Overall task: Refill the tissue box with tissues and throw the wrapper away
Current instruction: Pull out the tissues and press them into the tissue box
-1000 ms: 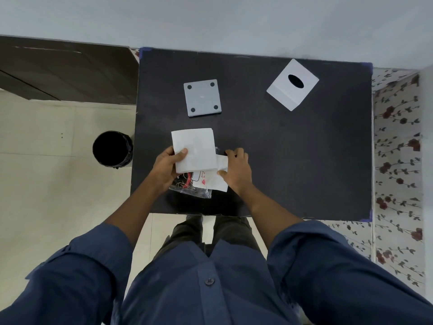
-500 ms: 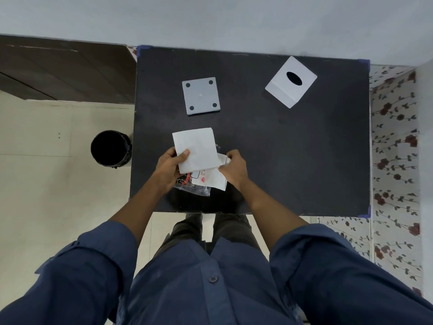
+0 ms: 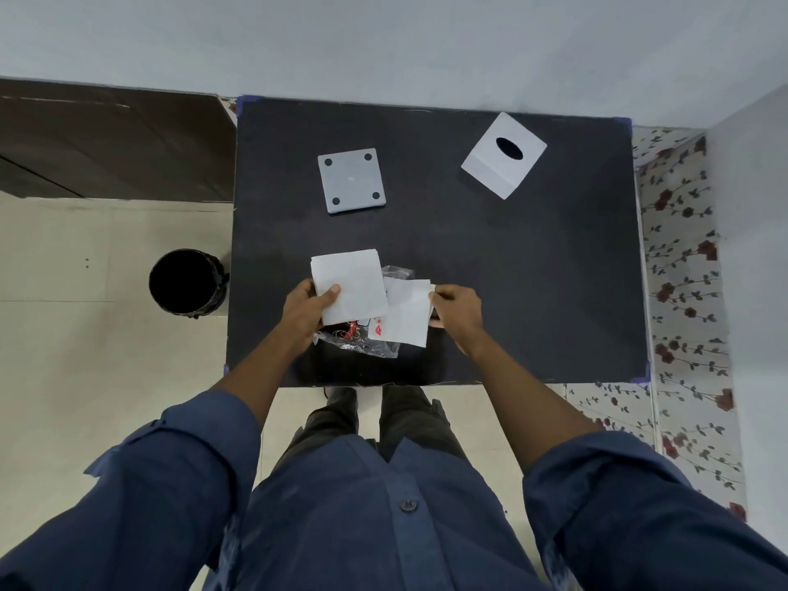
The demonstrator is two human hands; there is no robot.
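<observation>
My left hand [image 3: 308,310] grips a folded stack of white tissues [image 3: 349,285] by its near left corner, held over the table's front part. My right hand [image 3: 456,311] pinches the right edge of a second white tissue bundle [image 3: 405,317] that is partly out of the clear plastic wrapper [image 3: 362,341] with red print lying under both. The white tissue box cover [image 3: 503,155], with a dark oval slot, sits at the far right of the black table [image 3: 533,270]. Its grey base plate [image 3: 351,180] with four dark dots lies at the far middle.
A black round bin [image 3: 185,281] stands on the tiled floor left of the table. A dark wooden panel is at the far left, a flower-patterned strip runs along the right side, and a pale wall lies beyond the table.
My right hand has drawn to the right with the lower tissue bundle, which now shows more beside the stack. My left hand still holds the upper stack in about the same place.
</observation>
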